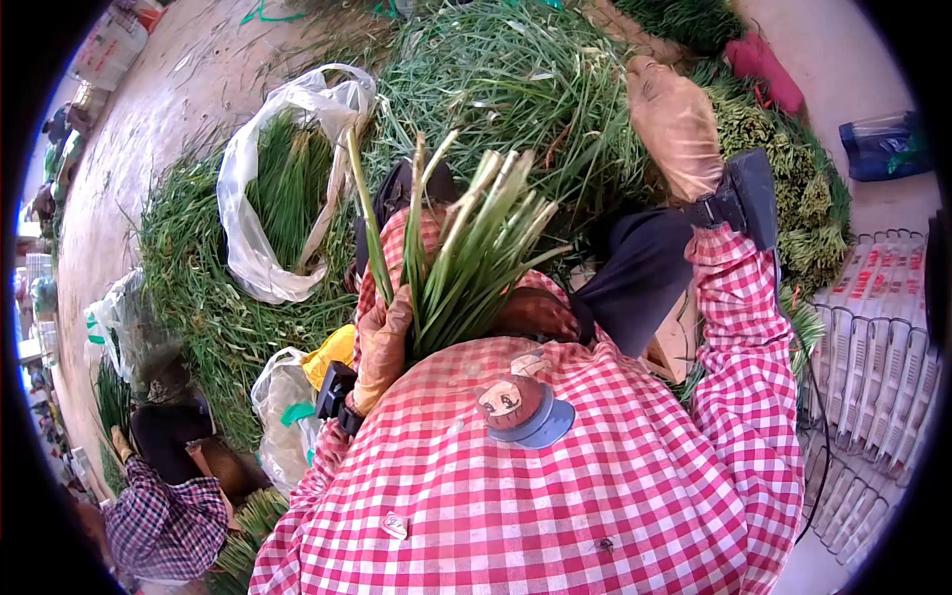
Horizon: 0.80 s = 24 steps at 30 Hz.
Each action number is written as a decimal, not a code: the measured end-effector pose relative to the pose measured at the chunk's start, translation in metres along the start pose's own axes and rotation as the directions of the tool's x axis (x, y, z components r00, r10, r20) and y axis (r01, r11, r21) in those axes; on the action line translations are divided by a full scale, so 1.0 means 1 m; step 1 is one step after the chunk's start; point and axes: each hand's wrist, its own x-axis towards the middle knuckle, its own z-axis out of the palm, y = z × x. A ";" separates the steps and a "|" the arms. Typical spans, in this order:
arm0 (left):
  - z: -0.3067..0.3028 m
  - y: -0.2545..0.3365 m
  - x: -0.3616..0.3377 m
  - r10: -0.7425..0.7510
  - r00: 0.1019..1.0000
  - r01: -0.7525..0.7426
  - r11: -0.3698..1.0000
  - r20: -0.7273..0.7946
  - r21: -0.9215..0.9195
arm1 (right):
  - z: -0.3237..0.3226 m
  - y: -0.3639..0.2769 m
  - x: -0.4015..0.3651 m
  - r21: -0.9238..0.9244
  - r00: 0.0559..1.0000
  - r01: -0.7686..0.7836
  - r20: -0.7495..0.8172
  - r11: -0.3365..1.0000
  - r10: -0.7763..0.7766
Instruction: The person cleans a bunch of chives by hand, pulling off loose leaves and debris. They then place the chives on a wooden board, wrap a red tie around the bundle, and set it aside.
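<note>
My left hand [385,342], in a tan glove, is closed around a bunch of garlic chives [451,268] held in front of my chest. Their pale stem ends point up and fan out, with one or two stalks standing apart at the left. My right hand [674,129], also gloved, reaches forward over the right edge of a big loose heap of chives [496,84]. Its back faces me and its fingers curl out of sight, so any hold is hidden. Both wrists wear dark strapped devices.
A clear plastic bag [243,198] with chives inside lies at the left. Stacked chive bundles [793,188] stand at the right, near a red object [764,74] and white printed, ribbed packs [873,327]. Another person in a checked shirt [169,521] sits at lower left.
</note>
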 end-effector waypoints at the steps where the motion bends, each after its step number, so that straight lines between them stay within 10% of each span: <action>1: 0.001 0.000 0.000 -0.003 1.000 0.003 1.000 -0.001 0.016 | -0.003 -0.009 0.001 -0.143 0.989 0.123 -0.068 0.982 -0.134; 3: 0.003 0.000 -0.001 -0.018 1.000 0.018 0.998 -0.007 0.058 | 0.003 -0.028 -0.004 -0.327 0.788 0.448 -0.296 0.832 -0.541; 6: 0.009 0.007 -0.005 -0.040 0.998 0.038 0.999 0.056 0.026 | 0.021 -0.064 -0.045 -0.235 0.735 0.677 0.281 0.698 -0.618; 9: 0.017 0.015 -0.008 -0.089 0.992 0.087 0.996 0.094 0.028 | 0.039 -0.068 -0.060 0.124 0.694 0.588 0.430 0.799 -0.577; 13: 0.034 0.024 -0.009 -0.072 0.981 0.034 0.979 0.183 0.201 | 0.049 -0.073 -0.047 0.087 0.817 0.324 0.476 0.942 -0.326; 16: 0.042 0.029 -0.007 -0.185 0.956 0.183 0.983 0.226 0.029 | 0.072 -0.001 -0.007 -0.043 0.741 0.647 -0.202 0.761 -0.641; 19: 0.030 0.026 -0.002 -0.303 0.943 0.320 0.940 0.140 -0.120 | 0.045 0.045 0.017 0.147 0.909 0.351 -0.289 0.925 -0.299; 24: 0.004 0.007 0.009 -0.259 0.960 0.270 0.955 0.104 -0.119 | 0.022 0.019 -0.027 0.678 0.948 -0.306 0.278 0.668 0.152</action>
